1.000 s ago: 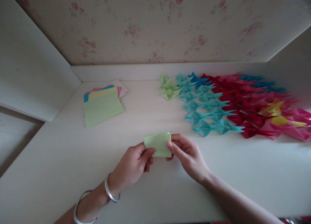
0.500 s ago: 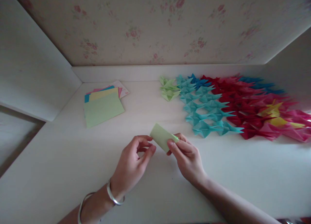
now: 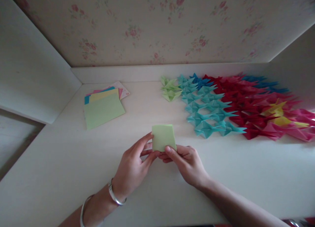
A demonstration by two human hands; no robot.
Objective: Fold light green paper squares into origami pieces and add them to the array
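Observation:
A small folded square of light green paper [image 3: 162,137] is held up over the white table, in the middle of the head view. My right hand [image 3: 189,163] pinches its lower right corner, thumb on the front and fingers behind. My left hand [image 3: 135,166], with silver bangles on its wrist, is at the paper's left side. Its fingertips touch the left edge and its thumb tip sits at the lower left corner. Whether the left fingers grip the paper or only steady it is hard to make out.
At the back left lies a stack of coloured paper sheets [image 3: 105,113], light green on top. Folded paper cranes stand in rows at the right: light green ones [image 3: 171,89], turquoise ones [image 3: 205,128], then red, pink, blue and yellow. A flowered wall [image 3: 137,46] rises behind the table.
The green paper went from lying lengthwise between both hands to a tilt in my right hand, then upright as a square. My left hand let go and came back to its left edge.

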